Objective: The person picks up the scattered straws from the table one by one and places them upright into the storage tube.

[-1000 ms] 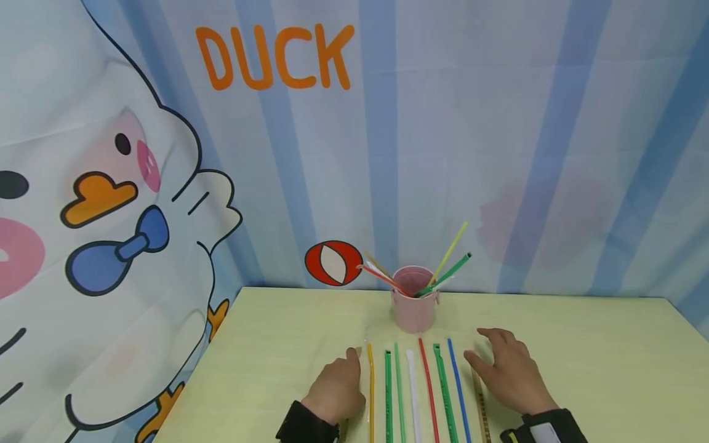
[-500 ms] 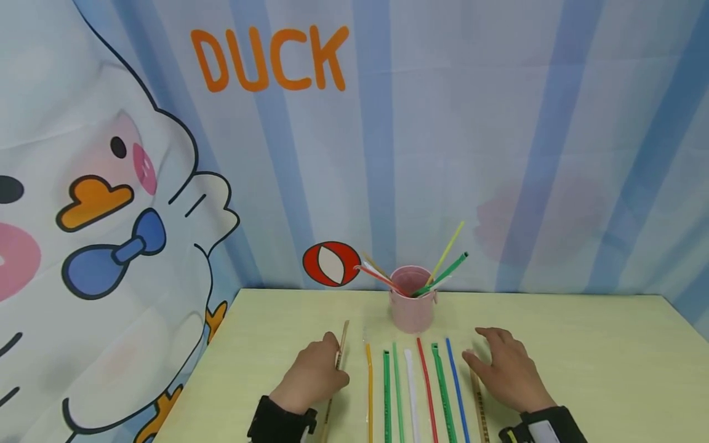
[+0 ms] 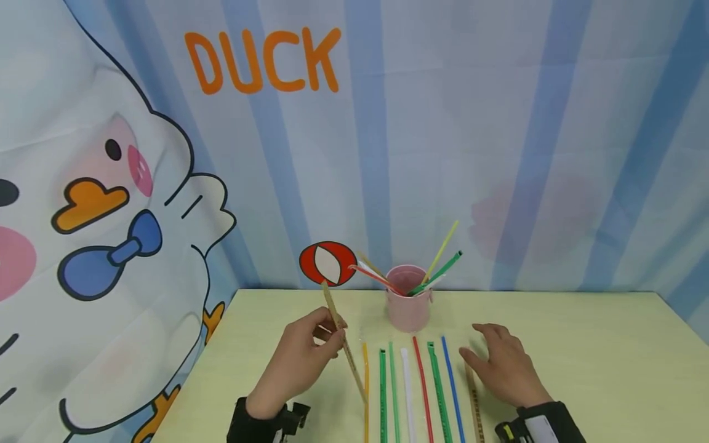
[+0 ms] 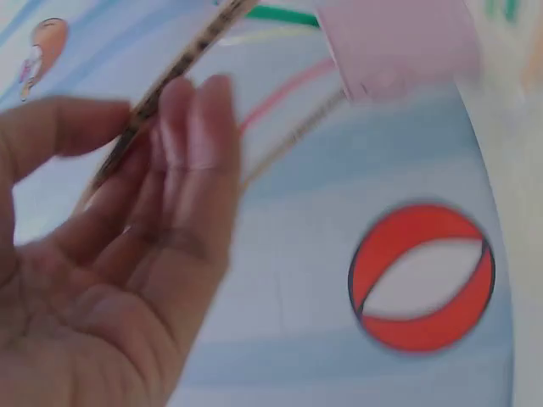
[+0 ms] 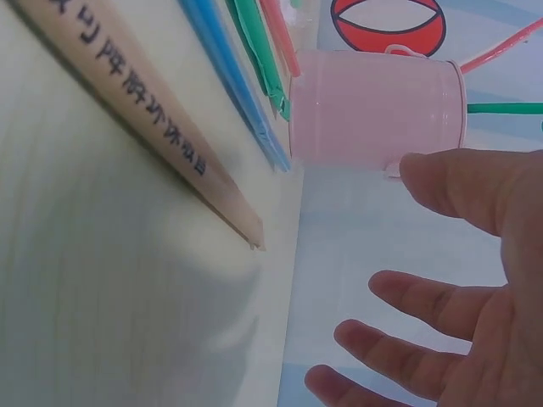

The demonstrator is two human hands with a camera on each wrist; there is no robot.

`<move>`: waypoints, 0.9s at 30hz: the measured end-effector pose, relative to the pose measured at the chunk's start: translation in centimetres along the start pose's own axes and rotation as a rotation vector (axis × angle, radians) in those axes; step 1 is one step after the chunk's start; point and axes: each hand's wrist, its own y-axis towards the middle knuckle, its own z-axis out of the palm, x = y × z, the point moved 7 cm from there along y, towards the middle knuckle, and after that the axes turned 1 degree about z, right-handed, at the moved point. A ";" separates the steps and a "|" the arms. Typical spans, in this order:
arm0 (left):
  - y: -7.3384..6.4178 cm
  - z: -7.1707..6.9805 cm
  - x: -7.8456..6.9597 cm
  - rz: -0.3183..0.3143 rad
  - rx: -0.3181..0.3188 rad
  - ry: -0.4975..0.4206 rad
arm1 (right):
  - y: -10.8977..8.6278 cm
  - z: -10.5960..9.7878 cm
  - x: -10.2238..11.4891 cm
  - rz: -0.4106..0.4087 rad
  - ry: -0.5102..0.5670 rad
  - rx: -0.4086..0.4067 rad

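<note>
The left hand [image 3: 299,357] pinches a tilted brown straw [image 3: 352,364], whose lower end overlaps, in the head view, a yellow straw [image 3: 366,372] just to that hand's right. Green, white, red and blue straws [image 3: 423,389] lie onward from there toward the right hand [image 3: 506,372], relaxed and holding nothing beside a second brown straw [image 3: 474,400]. Ahead of the row, between both hands, stands a pink bucket [image 3: 408,314] with leaning straws [image 3: 441,252].

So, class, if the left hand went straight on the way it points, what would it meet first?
Likely the pink bucket, though the red straw leaning out of it may come first; depth is unclear.
</note>
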 end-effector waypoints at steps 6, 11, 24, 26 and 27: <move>1.1 0.5 -1.3 0.046 -0.171 -0.241 | 0.0 -0.6 0.0 -0.010 0.022 -0.011; 2.7 1.9 -1.7 0.118 -0.195 -0.418 | -0.1 -1.0 0.0 -0.017 0.035 -0.021; 6.8 3.8 0.2 0.093 -0.278 -0.497 | 0.1 -0.5 -0.5 0.015 0.037 -0.008; 7.3 3.5 0.4 0.093 -0.302 -0.468 | 0.1 -0.6 -0.4 0.014 0.034 -0.011; 7.4 3.3 0.4 0.096 -0.315 -0.465 | 0.1 -0.7 -0.4 0.017 0.031 -0.010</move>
